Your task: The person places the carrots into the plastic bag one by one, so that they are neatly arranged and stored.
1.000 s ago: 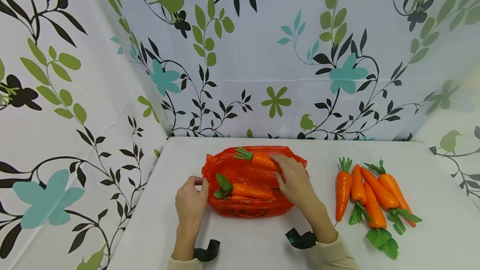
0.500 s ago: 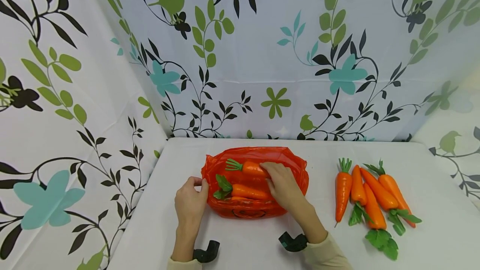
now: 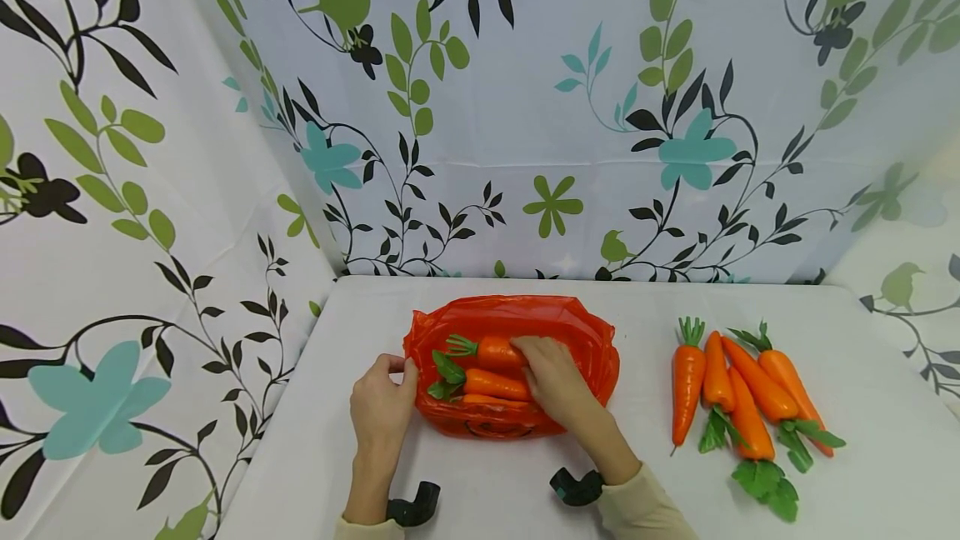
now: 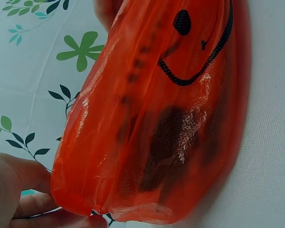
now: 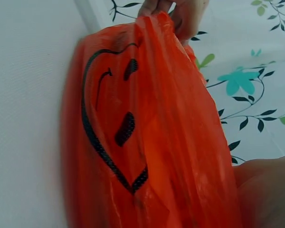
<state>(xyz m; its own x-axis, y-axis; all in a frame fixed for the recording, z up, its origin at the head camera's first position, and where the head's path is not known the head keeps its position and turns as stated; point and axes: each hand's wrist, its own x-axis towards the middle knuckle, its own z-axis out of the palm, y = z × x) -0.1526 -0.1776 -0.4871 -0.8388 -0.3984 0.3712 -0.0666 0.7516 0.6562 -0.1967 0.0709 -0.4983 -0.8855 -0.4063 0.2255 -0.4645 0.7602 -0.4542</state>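
A red plastic bag [image 3: 592,336] lies with its mouth open on the white table. My left hand [image 3: 382,402] pinches the bag's left edge; the left wrist view shows those fingers [image 4: 35,183] at the rim. Over the bag's opening, my right hand [image 3: 558,382] grips the thick end of an orange carrot [image 3: 491,352] with thin green stalks pointing left. Just below it, a leafy-topped carrot [image 3: 491,384] lies in the bag, with part of another orange one under it. A black smiley drawing [image 5: 107,156] marks the bag's front, which hides the right fingertips in the right wrist view.
To the right of the bag, several carrots [image 3: 750,407] with green tops lie in a group on the white table [image 3: 645,307]. A patterned cloth [image 3: 480,140] with leaves and birds hangs behind and along the left side.
My right hand has moved left and slightly down with the carrot, bringing it lower into the bag beside the other one. My left hand keeps its place on the bag's edge.
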